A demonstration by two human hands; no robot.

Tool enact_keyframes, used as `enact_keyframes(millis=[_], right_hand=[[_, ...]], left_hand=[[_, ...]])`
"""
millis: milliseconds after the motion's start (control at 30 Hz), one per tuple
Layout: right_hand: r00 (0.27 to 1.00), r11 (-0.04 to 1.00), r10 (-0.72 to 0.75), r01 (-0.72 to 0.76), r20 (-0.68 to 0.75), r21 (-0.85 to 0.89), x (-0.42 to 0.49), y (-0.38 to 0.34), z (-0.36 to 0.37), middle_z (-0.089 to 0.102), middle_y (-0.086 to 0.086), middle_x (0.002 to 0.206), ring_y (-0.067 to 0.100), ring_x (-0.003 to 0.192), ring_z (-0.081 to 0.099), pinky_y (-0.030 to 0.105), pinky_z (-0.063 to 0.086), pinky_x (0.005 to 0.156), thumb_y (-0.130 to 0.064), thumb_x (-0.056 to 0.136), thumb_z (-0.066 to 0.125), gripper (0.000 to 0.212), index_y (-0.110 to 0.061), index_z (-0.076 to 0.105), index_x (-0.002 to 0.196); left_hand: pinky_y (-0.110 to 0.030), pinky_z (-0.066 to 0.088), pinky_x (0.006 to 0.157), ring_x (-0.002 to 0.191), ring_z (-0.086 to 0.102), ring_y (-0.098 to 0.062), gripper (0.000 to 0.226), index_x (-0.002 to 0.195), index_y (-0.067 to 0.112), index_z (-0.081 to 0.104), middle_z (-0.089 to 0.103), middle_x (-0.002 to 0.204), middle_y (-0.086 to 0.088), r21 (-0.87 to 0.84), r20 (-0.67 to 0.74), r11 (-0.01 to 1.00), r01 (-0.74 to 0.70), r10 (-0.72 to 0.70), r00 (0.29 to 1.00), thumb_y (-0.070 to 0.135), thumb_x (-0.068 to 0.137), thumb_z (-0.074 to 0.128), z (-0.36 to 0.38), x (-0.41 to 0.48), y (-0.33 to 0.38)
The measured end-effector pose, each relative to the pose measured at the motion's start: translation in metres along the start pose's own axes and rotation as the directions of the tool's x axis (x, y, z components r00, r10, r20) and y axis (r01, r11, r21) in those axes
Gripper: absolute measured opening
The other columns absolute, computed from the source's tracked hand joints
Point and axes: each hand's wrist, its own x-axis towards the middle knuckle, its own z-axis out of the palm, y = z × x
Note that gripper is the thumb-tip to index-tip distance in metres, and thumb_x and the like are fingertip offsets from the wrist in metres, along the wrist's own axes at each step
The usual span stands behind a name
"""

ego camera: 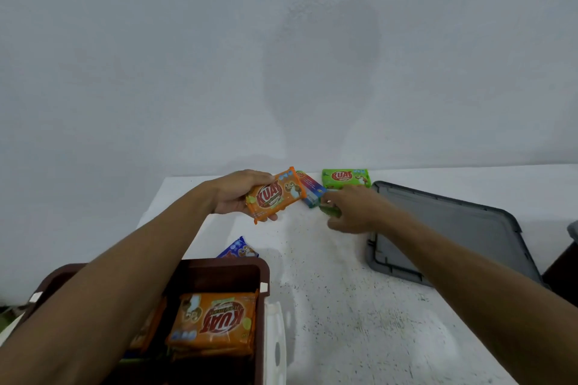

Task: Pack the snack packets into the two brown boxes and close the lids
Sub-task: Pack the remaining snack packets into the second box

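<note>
My left hand (233, 194) holds an orange snack packet (275, 195) above the white table near its far edge. My right hand (353, 212) reaches across to a green packet (331, 211), fingers closing over it. Between the hands lies a blue and red packet (312, 192). Another green packet (346, 179) lies against the wall. At the bottom left a brown box (247, 272) stands with its top uncovered and holds several orange packets (212, 322). A blue packet (237, 248) lies just behind the box.
A grey lid (453, 228) lies flat on the table (344, 306) at the right. A white lid part (275, 344) stands beside the brown box. A plain wall rises right behind the table. A dark object shows at the right edge.
</note>
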Motion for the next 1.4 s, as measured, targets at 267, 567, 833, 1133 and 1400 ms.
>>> enact_keyframes(millis=[267,567,833,1133,1400], right_hand=[[0.905,0.311,0.422,-0.204,0.057,0.928,-0.006,-0.003,-0.045,0.071,0.013,0.097,0.026,0.086,0.072,0.031,0.055,0.058,-0.019,0.087,0.069,0.014,-0.013,0.063,0.098],[0.899,-0.124,0.415,-0.096,0.140,0.988,-0.042,-0.083,-0.080,0.068,0.015,0.095,0.021,0.071,0.073,0.028,0.055,0.049,0.003,0.087,0.057,0.015,-0.011,0.061,0.088],[0.969,0.061,0.239,-0.084,0.067,0.995,-0.078,-0.171,-0.087,0.074,0.015,0.098,0.026,0.091,0.072,0.038,0.061,0.073,-0.017,0.068,0.081,0.016,-0.010,0.069,0.077],[0.937,0.658,-0.136,-0.159,0.323,0.736,-0.109,-0.242,-0.068,0.074,0.013,0.092,0.024,0.091,0.072,0.039,0.058,0.077,-0.013,0.082,0.076,0.011,-0.015,0.067,0.076],[0.828,0.992,-0.122,0.106,0.547,0.061,-0.114,-0.293,-0.042,0.063,-0.002,0.113,0.015,0.098,0.060,0.030,0.051,0.086,-0.035,0.096,0.054,0.035,-0.022,0.057,0.129]], left_hand=[[-0.034,0.058,0.067,0.092,0.071,-0.032,0.037,0.119,0.007,0.061,0.070,0.110,-0.019,0.006,-0.076,0.994,-0.110,0.110,0.991,0.036,0.097,0.054,-0.010,-0.027,0.001],[-0.024,0.053,0.063,0.073,0.068,-0.013,0.012,0.087,0.017,0.072,0.073,0.089,-0.004,0.136,-0.265,0.935,-0.328,0.353,0.897,0.022,0.093,0.063,-0.035,-0.103,-0.006],[-0.030,0.055,0.068,0.077,0.069,-0.021,0.020,0.097,0.018,0.069,0.075,0.095,-0.012,0.229,-0.191,0.912,-0.341,0.385,0.903,0.030,0.082,0.075,-0.048,-0.193,-0.057],[-0.028,0.054,0.074,0.084,0.070,-0.017,0.016,0.098,0.016,0.066,0.074,0.090,-0.008,0.531,0.178,0.826,-0.189,0.109,0.978,0.026,0.087,0.072,-0.044,-0.249,-0.120],[-0.026,0.056,0.079,0.087,0.069,-0.007,0.016,0.099,0.023,0.074,0.073,0.096,0.007,0.747,0.151,0.644,-0.166,0.079,0.985,0.030,0.085,0.072,-0.021,-0.249,-0.144]])
